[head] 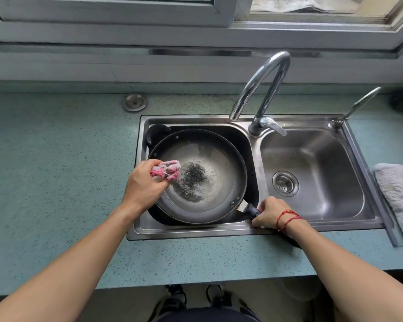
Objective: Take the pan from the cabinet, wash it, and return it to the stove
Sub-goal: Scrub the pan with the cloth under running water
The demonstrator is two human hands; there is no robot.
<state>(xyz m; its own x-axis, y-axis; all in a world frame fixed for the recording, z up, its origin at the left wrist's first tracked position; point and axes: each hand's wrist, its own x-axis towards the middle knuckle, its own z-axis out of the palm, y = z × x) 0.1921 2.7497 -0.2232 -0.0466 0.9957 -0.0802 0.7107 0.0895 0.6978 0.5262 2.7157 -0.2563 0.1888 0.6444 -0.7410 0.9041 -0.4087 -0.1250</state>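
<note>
1. While I watch through the head camera, the pan [219,154] sits tilted in the left basin of the double sink [196,231], with its handle [251,210] pointing toward the near edge and the divider.
2. My view shows the left hand [144,182] curled around a bunched pink and white cloth [166,169], which it presses against the inner left wall of the pan.
3. I see the right hand [269,213] wrapped around the black handle at the sink's front rim, with a red string bracelet [287,218] on that wrist.
4. I can make out a dark speckled patch [192,180] on the pan's grey bottom, just right of the cloth.
5. Behind the pan, in the basin's far left corner, a black item [157,133] is partly hidden; I cannot tell what it is.
6. I see the curved faucet [265,82] rising from the back of the divider, with its spout over the left basin's back edge.
7. From here the right basin [312,154] shows a round drain strainer [285,183] in its floor.
8. I note a smaller tap [356,106] at the sink's far right corner.
9. On the blue-green countertop [56,182], a folded towel [398,194] lies right of the sink and a round metal cap [134,102] sits behind its left corner.
</note>
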